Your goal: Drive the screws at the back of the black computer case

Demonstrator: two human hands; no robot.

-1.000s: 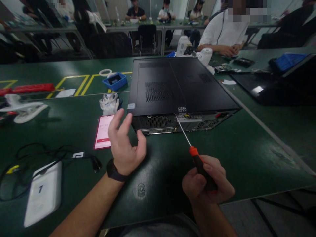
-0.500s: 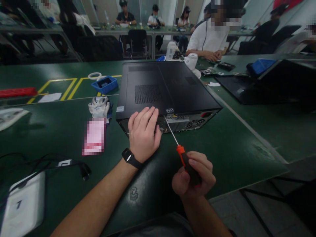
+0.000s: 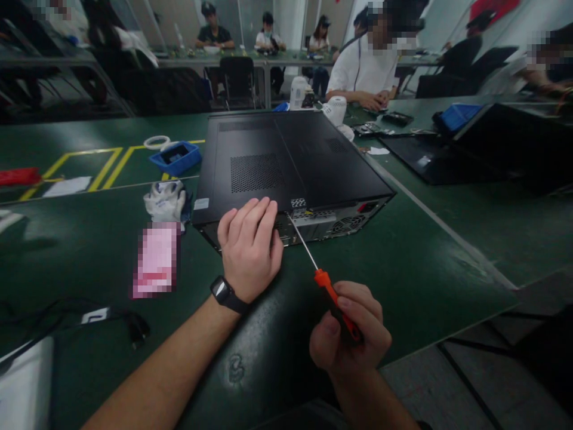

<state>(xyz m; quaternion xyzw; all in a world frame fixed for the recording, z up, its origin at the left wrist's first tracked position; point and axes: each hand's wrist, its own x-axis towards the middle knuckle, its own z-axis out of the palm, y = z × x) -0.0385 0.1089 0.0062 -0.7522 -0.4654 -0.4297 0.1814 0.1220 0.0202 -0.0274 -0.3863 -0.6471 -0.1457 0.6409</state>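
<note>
A black computer case [image 3: 308, 155] lies flat on the green table, its rear panel with ports and fan grille facing me. My left hand [image 3: 251, 248] rests on the case's near edge, fingers stretched over the top and nothing held. In my right hand [image 3: 353, 328] is a screwdriver [image 3: 326, 279] with an orange and dark handle, its fingers wrapped round the grip. The thin shaft slants up to the top edge of the rear panel, just right of my left hand. The screw or hole at the tip is too small to make out.
Left of the case are a blue bin [image 3: 175, 157], work gloves [image 3: 165, 202] and a pink blurred packet [image 3: 156, 258]. A black cable [image 3: 134, 325] lies nearer. A flat black panel [image 3: 425, 158] is on the right. Across the table a person in white [image 3: 364, 65] sits working.
The screwdriver handle has turned in my right hand, showing more orange. My left hand stays on the case. The whole view has shifted slightly, moving the scene left.
</note>
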